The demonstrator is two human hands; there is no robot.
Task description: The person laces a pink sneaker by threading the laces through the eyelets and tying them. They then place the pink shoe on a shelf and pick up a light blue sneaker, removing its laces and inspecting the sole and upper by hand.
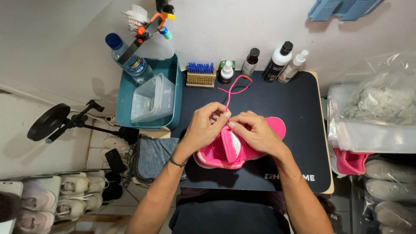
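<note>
A bright pink sneaker (225, 151) lies on its side on a dark mat (294, 112), toe toward the right. My left hand (203, 128) pinches the pink shoelace (236, 89) just above the shoe's tongue. My right hand (255, 132) rests on the shoe's upper, fingertips meeting the left hand at the lace. The lace runs up from my fingers and loops loosely on the mat toward the bottles.
A teal tub (171, 93) with a clear plastic box and a water bottle (128, 58) stands left of the mat. A brush (200, 74) and several bottles (277, 63) line the back edge. Clear bags of shoes (372, 125) sit right; shoes and a grey cloth (154, 156) lie left.
</note>
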